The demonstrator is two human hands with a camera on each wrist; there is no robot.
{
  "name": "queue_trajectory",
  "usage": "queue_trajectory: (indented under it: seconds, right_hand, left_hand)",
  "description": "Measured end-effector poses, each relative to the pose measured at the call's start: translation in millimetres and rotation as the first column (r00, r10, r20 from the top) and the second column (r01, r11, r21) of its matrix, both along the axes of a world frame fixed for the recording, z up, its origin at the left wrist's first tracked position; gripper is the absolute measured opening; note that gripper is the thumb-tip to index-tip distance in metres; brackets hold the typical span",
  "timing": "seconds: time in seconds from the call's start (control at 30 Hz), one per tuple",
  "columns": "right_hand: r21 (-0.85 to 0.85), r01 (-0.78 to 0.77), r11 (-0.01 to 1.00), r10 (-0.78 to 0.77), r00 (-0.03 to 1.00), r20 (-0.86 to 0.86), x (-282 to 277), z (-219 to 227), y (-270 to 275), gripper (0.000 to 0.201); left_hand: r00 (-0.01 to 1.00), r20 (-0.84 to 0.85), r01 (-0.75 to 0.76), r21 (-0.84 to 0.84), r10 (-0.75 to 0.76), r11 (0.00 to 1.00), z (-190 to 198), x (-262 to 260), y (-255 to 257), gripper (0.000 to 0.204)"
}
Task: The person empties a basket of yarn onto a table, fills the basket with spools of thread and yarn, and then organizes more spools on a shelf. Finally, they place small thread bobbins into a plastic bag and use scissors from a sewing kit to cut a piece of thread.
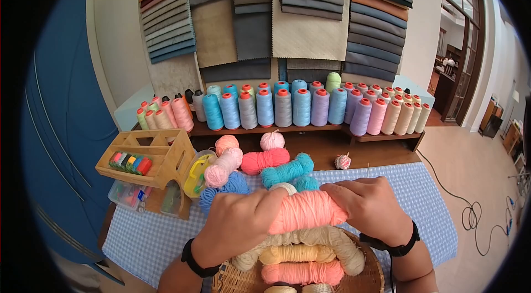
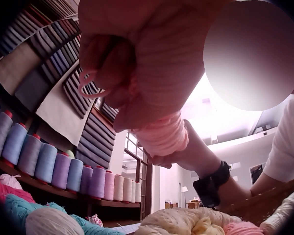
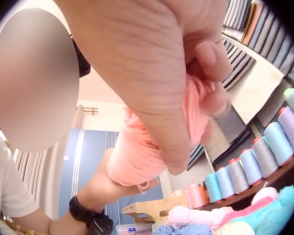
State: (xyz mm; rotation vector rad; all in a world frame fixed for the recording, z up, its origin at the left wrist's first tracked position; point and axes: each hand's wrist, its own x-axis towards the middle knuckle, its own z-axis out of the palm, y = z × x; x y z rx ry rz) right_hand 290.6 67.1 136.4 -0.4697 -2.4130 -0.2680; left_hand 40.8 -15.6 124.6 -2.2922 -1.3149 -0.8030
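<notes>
A salmon-pink skein of yarn (image 1: 308, 211) is held up level between both hands, above a wicker basket (image 1: 371, 262). The left hand (image 1: 238, 218) grips its left end, and the right hand (image 1: 370, 204) grips its right end. In the left wrist view a loose loop of yarn (image 2: 88, 85) sticks out by the left fingers. The right wrist view shows the right thumb and fingers around the skein's end. Below, in the basket, lie a cream skein (image 1: 354, 254), a yellow skein (image 1: 298, 254) and another salmon skein (image 1: 304, 273).
Beyond the hands lie teal (image 1: 287, 170), hot pink (image 1: 265, 160), pale pink (image 1: 224, 167) and blue yarn (image 1: 227, 189) on a checked cloth (image 1: 144, 243). A wooden organiser (image 1: 182, 154) stands left. Several thread cones (image 1: 283, 109) line the shelf behind. A small wound ball (image 1: 343, 161) sits right.
</notes>
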Motion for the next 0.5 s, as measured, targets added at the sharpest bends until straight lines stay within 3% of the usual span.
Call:
queue_trajectory:
  seconds: [0.2,0.37,0.5]
  right_hand:
    - [0.028,-0.033,0.999,0.032,0.999,0.007,1.9,0.3,2.8,0.027]
    - [0.001,-0.006,1.0,0.006,0.987,0.161,5.3,9.2,-2.7,0.034]
    - [-0.133,-0.201,0.971,0.196,0.979,-0.049,10.1,11.9,-7.8,0.06]
  left_hand:
    - [0.999,-0.035,0.005,0.09,-0.002,0.996,-2.4,0.7,0.7,0.025]
    - [1.0,-0.029,0.002,0.131,0.001,0.991,-1.1,1.9,1.5,0.023]
    - [0.994,0.063,0.079,0.114,-0.086,0.99,0.1,-3.6,-2.0,0.027]
